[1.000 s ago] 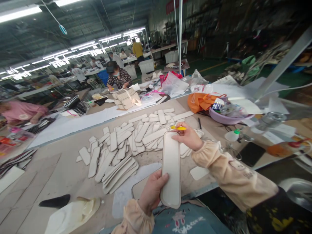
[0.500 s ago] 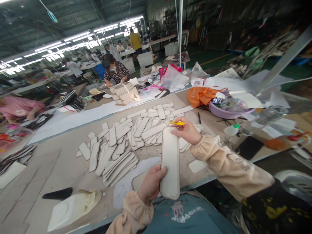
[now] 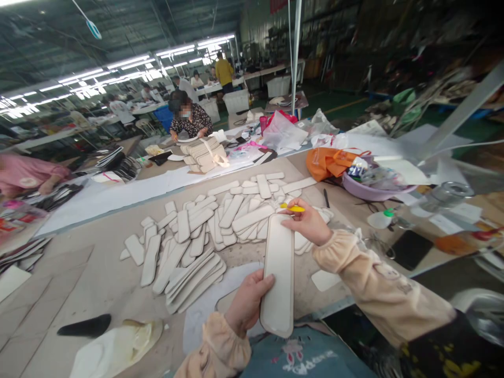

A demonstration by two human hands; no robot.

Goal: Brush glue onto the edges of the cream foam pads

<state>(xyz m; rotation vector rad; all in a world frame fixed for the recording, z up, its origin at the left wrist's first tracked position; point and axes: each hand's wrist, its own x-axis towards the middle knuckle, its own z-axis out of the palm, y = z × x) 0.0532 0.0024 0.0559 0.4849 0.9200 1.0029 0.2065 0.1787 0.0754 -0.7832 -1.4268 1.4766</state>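
Observation:
My left hand (image 3: 246, 305) grips the near end of a long cream padded strip (image 3: 279, 273) with rounded ends, held lengthwise over the table's front edge. My right hand (image 3: 308, 222) is closed at the strip's far end and pinches a small yellow tool (image 3: 293, 208). Just beyond lies a spread of several similar cream strips (image 3: 205, 231) on the tan worktable (image 3: 86, 273).
A purple bowl (image 3: 368, 190) of odds and ends, an orange bag (image 3: 328, 161), a white bottle (image 3: 380, 218) and a black phone (image 3: 411, 249) sit to the right. A black piece (image 3: 84, 325) and cream sheet (image 3: 114, 349) lie front left. Other people work at tables beyond.
The view has shifted slightly; both hands keep the same hold on the strip and the yellow tool.

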